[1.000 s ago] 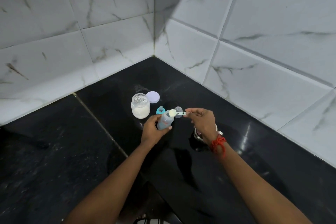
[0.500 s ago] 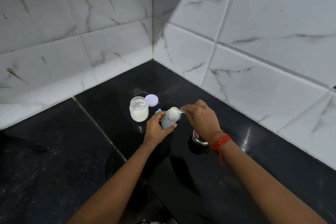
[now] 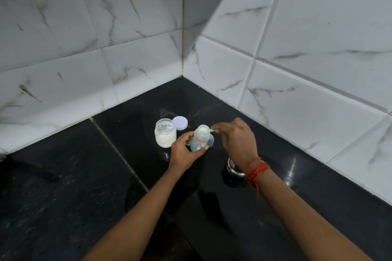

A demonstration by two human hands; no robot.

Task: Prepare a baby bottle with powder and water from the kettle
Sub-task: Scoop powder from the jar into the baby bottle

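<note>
While tilted over black counter (image 3: 63,207), baby bottle (image 3: 199,140) gripped by left hand (image 3: 184,152), fingers wrapped round body. Right hand (image 3: 237,137) pinching scoop (image 3: 204,129) handle, bowl at bottle mouth. Open powder jar (image 3: 165,135) just left, lid (image 3: 180,122) behind it.

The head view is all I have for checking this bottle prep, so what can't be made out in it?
- Steel vessel: mostly hidden behind the right hand.
- Scoop: bowl sits over the baby bottle mouth; powder left unclear.
- Bottle's fill level: covered by left hand, blurred.
- Bottle's teal part: hidden behind bottle.
</note>
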